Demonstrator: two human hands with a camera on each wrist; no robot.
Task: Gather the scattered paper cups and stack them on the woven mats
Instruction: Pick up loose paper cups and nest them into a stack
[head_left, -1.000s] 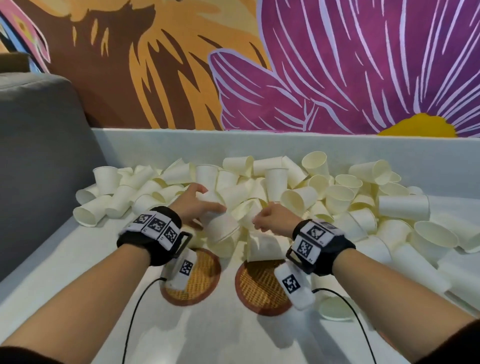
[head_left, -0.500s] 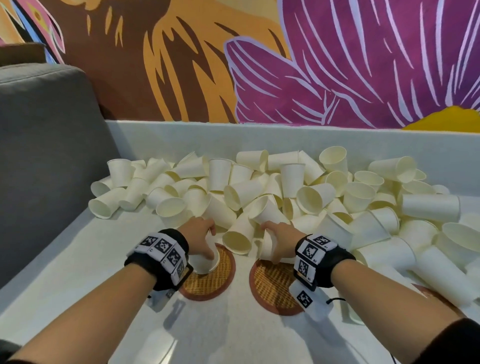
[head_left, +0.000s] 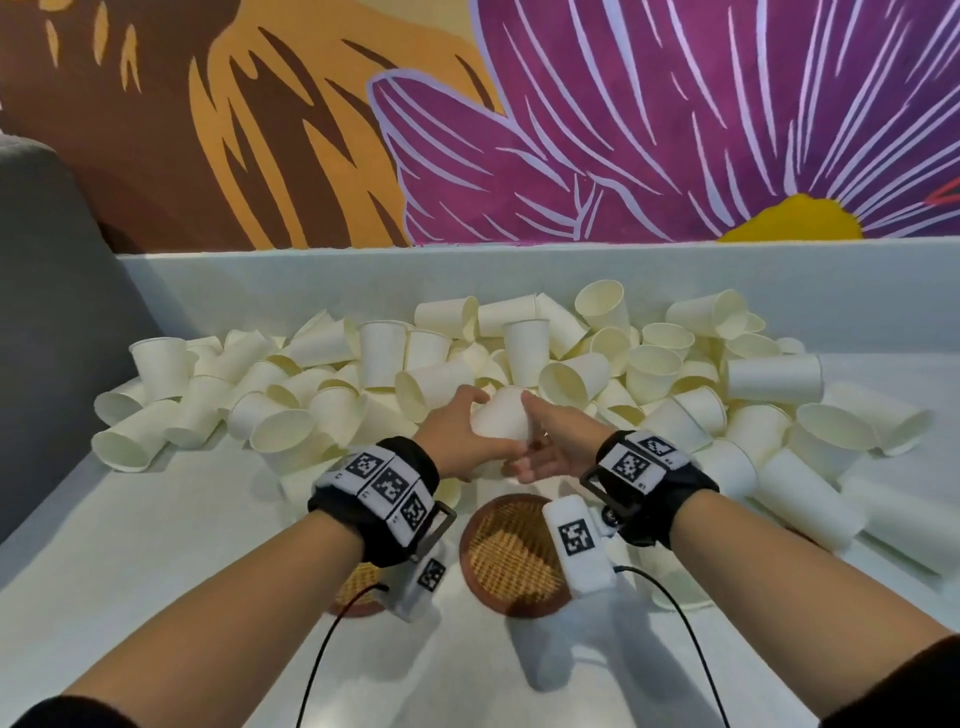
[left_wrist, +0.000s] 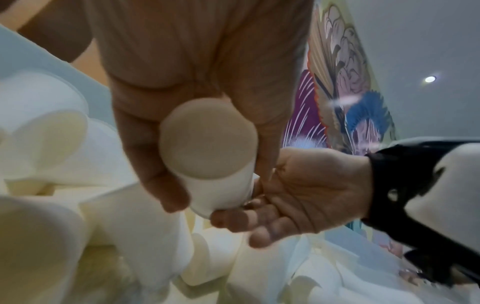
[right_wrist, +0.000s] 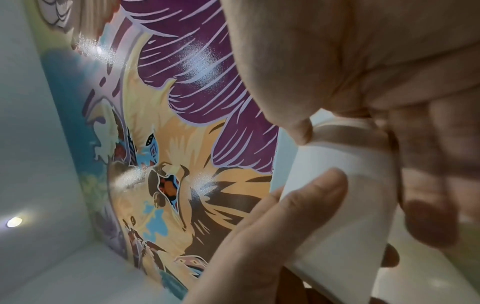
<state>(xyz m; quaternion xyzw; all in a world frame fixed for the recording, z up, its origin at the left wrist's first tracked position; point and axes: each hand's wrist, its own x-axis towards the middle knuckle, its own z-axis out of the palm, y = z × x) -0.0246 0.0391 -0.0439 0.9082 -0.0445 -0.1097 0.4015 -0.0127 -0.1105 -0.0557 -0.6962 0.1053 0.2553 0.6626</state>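
A white paper cup (head_left: 500, 422) is held up between both hands, in front of the cup pile (head_left: 597, 374). My left hand (head_left: 457, 439) wraps its fingers round the cup (left_wrist: 215, 164), whose base faces the left wrist camera. From the right, my right hand (head_left: 548, 449) meets the cup: its thumb lies against the cup (right_wrist: 345, 197) near the base, and its straight fingers (left_wrist: 244, 222) lie under the rim with the palm showing. One round woven mat (head_left: 511, 558) lies bare below the hands. A second mat (head_left: 358, 592) is mostly hidden under my left wrist.
Loose cups lie piled across the white table (head_left: 156, 545), from the far left to the right edge. A low white wall (head_left: 260, 280) runs behind the pile. A grey sofa (head_left: 47, 312) stands at the left. Wrist cables trail over the near table.
Both hands have risen off the mats and come together at the centre around one cup. The left hand has let go of the cup it was setting on the left mat.
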